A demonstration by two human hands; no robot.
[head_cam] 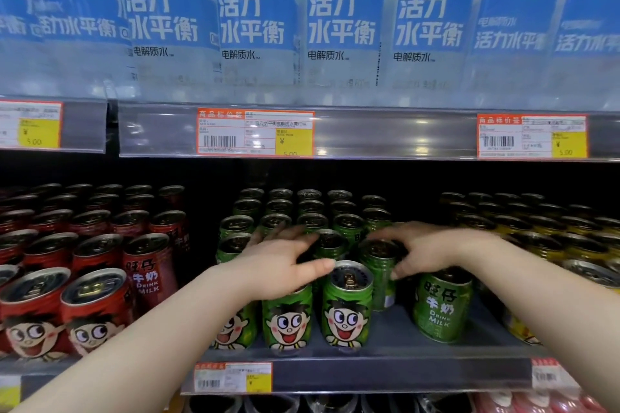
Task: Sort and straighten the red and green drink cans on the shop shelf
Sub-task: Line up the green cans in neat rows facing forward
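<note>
Green milk-drink cans fill the middle of the shelf [389, 350]; three front ones, such as the green can [347, 310], face out with the cartoon face. Another front green can [441, 308] is turned so its text side shows. Red cans [97, 312] stand in rows on the left. My left hand [278, 260] lies flat across the tops of the green cans, fingers straight, thumb pointing right. My right hand [419, 253] curls its fingers and thumb round the top of a second-row green can [379, 282], behind a gap in the front row.
Yellow cans [570, 245] stand in rows to the right of the green ones. A price rail [385, 134] with tags runs overhead, under a row of blue-labelled bottles [255, 17]. More goods sit on the shelf below.
</note>
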